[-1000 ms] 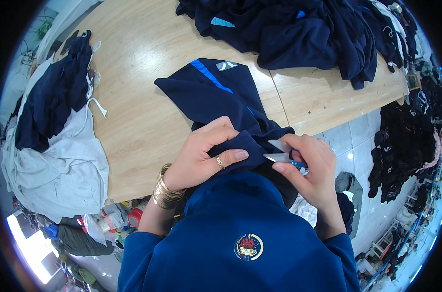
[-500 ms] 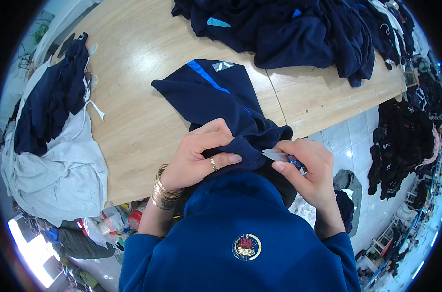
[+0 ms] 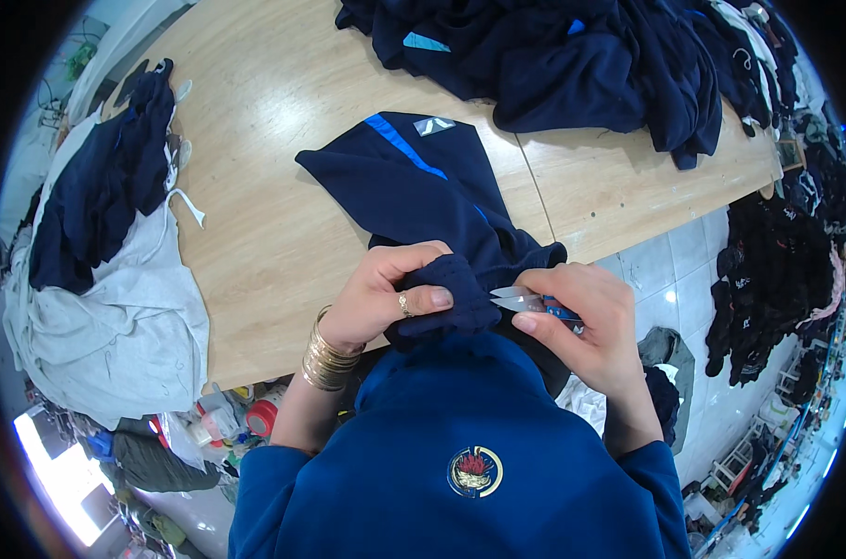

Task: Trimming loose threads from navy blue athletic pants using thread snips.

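Surface: pale wooden tabletop (image 3: 274, 233) above a white tiled floor (image 3: 675, 270).
Left hand (image 3: 386, 293): fingers pinching a bunched fold of the navy blue fleece garment (image 3: 423, 186).
Right hand (image 3: 581, 321): fingers pressed around small silver thread snips (image 3: 516, 300), blades pointing left at the fold.
Garment: long axis running away from the person across the tabletop's near edge.

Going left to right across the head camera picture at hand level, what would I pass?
Grey-white cloth heap → gold bangles → left hand pinching the navy garment → small snips → right hand → dark clothes on the floor.
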A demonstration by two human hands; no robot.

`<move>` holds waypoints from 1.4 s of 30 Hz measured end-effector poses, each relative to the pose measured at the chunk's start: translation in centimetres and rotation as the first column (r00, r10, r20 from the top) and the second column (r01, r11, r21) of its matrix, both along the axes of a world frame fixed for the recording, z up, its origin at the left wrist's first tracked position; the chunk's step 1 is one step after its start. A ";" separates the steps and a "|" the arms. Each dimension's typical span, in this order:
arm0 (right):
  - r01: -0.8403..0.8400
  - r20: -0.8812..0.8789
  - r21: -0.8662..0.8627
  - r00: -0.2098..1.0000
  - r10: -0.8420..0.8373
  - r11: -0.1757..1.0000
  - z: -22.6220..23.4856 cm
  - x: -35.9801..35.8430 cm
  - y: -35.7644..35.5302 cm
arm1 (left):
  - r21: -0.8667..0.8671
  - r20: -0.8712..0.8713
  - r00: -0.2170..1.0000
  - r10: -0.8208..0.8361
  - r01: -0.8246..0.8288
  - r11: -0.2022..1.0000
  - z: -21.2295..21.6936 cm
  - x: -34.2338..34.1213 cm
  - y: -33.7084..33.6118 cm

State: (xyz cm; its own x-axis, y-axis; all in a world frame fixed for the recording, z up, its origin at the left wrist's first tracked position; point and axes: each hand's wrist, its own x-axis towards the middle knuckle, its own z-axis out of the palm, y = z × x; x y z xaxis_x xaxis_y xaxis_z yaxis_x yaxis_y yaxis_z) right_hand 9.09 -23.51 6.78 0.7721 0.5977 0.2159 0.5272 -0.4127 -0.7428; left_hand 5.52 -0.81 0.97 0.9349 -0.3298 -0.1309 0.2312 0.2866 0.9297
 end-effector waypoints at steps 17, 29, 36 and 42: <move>-0.087 0.041 -0.070 0.995 0.090 0.994 0.7 0.4 0.6 | 0.024 0.189 0.972 -0.142 0.140 0.990 0.0 1.2 1.3; -0.056 0.101 -0.045 0.993 0.060 0.997 0.4 0.4 0.5 | 0.030 0.207 0.966 -0.152 0.149 0.988 -0.1 1.3 1.3; -0.045 0.079 -0.067 0.996 0.051 0.997 0.7 0.5 0.3 | 0.029 0.199 0.969 -0.147 0.144 0.989 0.1 1.3 1.2; -0.079 0.124 -0.089 0.988 0.090 0.993 0.7 0.5 0.2 | 0.034 0.137 0.980 -0.145 0.142 0.989 0.6 1.3 1.2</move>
